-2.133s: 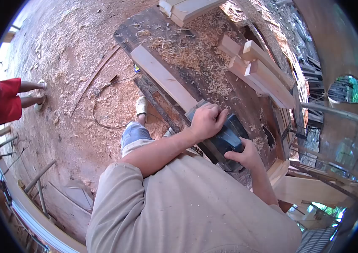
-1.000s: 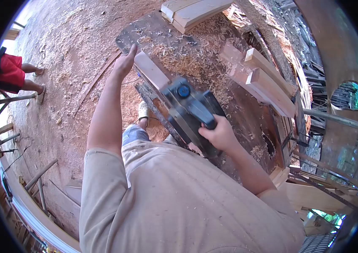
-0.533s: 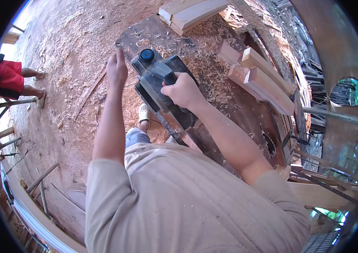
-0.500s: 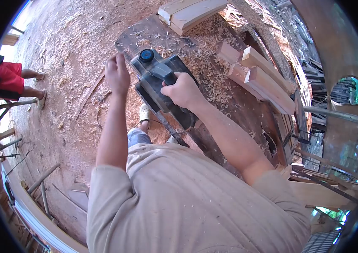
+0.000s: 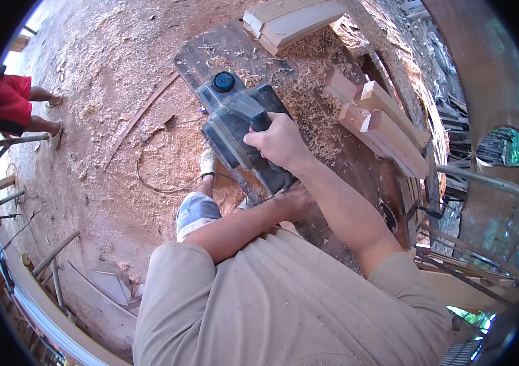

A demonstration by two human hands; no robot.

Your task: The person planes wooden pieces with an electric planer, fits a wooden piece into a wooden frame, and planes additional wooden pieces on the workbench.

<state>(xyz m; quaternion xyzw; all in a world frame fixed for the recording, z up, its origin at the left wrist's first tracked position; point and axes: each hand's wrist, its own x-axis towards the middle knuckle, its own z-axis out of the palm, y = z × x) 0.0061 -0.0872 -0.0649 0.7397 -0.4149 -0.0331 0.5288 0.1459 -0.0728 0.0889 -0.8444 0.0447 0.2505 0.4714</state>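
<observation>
A dark electric planer (image 5: pixel 235 122) with a blue-topped round front knob (image 5: pixel 223 82) lies on the shavings-strewn dark wooden bench (image 5: pixel 357 183). My right hand (image 5: pixel 279 141) is closed around the planer's rear handle. Crossing beneath my right forearm, my left hand (image 5: pixel 297 201) is low at the planer's back end, close to the bench. Its fingers are hidden, so what it touches cannot be made out.
Light wooden blocks (image 5: pixel 388 122) lie to the right on the bench, with another stack (image 5: pixel 290 24) at its far end. A cord (image 5: pixel 149 186) loops over the floor. A person in red shorts (image 5: pixel 12 104) stands at left. Boards (image 5: pixel 58 305) lie lower left.
My left hand has swung from beside the planer's front knob, back and right, to beneath my right forearm. My right hand stays on the handle. The view has shifted slightly.
</observation>
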